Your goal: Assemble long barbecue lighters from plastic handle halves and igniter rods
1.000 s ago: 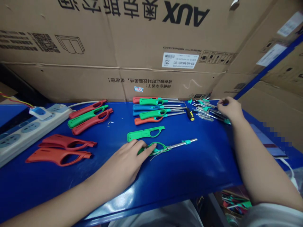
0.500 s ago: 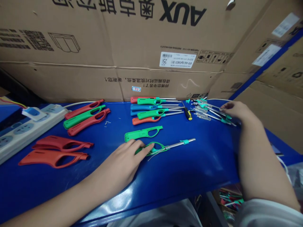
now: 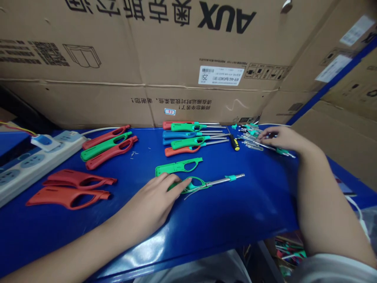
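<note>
My left hand [image 3: 160, 194] rests over the handle of an opened green gas lighter [image 3: 196, 184], thumb and fingers closed on it. A metal tube with a turquoise piece near its tip [image 3: 232, 178] sticks out to the right, and a thin wire hangs beside the trigger loop. Just behind lies a loose green handle half [image 3: 179, 166]. At the right, my right hand [image 3: 282, 137] reaches into a pile of metal tubes and small clear and turquoise parts [image 3: 251, 137]. Its fingertips are pinched together there; what lies between them is too small to make out.
Several assembled lighters [image 3: 184, 143] lie in a stack near the cardboard wall [image 3: 141, 94], beside a yellow-black screwdriver [image 3: 235, 142]. Red and green handle shells [image 3: 110, 147], orange-red shells [image 3: 69, 196], tiny screws [image 3: 134, 154] and a power strip [image 3: 35, 163] are on the left.
My right hand has moved left, deeper over the pile of tubes and small parts. My left hand stays on the green lighter.
</note>
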{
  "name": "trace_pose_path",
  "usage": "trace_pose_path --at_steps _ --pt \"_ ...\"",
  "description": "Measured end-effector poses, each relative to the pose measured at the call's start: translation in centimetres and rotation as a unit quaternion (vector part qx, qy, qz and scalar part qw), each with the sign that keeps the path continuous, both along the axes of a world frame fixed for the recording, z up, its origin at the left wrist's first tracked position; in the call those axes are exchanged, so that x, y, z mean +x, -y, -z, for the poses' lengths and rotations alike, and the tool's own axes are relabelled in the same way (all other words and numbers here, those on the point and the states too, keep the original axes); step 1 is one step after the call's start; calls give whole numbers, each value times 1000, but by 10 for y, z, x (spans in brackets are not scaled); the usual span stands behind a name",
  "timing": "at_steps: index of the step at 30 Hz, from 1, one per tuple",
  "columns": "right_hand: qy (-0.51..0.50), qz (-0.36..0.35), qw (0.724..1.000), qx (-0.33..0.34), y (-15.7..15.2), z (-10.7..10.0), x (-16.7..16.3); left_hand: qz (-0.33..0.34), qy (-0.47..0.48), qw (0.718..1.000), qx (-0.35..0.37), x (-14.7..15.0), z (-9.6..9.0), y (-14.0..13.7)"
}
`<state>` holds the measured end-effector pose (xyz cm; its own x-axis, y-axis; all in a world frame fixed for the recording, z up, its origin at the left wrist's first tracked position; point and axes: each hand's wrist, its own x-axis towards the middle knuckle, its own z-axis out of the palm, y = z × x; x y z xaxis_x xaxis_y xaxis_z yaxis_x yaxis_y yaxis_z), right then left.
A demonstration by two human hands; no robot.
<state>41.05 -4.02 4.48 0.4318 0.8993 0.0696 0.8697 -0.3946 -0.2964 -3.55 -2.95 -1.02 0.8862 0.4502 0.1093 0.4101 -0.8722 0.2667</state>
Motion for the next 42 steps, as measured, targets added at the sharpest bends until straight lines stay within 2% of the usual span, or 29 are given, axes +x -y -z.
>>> trace_pose_path --at_steps 2,4,6,9,11,13,16,19,21,24,26,29,32,35,37,39,42 --pt "-71 -67 993 -67 2 -1 -9 1 6 1000 -5 0 0 0" --pt "-103 -94 985 -105 3 -3 -14 -3 14 1000 -9 1 1 -1" --pt "-117 -111 982 -99 5 -7 -17 -13 31 999 -17 2 2 0" --pt "-147 -151 976 -47 5 -13 -33 -36 81 995 -40 5 1 3" --pt "-190 -190 963 0 4 -13 -58 -57 129 988 -67 7 -1 6" --pt "-298 -253 918 63 4 -6 -96 -83 179 975 -103 11 -4 9" --pt "-366 -338 866 51 13 10 -160 -110 254 947 -165 15 -6 13" --pt "-388 -377 840 41 26 27 -206 -110 317 912 -236 19 -5 15" --pt "-402 -368 837 51 33 34 -220 -111 335 895 -272 20 -4 15" --pt "-434 -343 831 60 33 39 -219 -118 349 887 -279 19 -4 12" --pt "-418 -342 839 65 29 40 -212 -127 351 891 -256 17 -4 9" --pt "-280 -418 861 74 26 41 -200 -151 350 897 -227 15 -5 5" --pt "-116 -535 836 35 26 43 -193 -168 330 894 -252 12 -7 1" --pt "-25 -579 815 11 28 45 -192 -175 291 891 -301 11 -10 -2" --pt "-44 -571 820 15 28 46 -194 -181 278 882 -334 12 -11 -3" --pt "-110 -541 833 34 28 47 -196 -192 276 867 -367 14 -10 -2" --pt "-260 -441 859 33 25 50 -200 -210 272 846 -407 17 -9 -1"
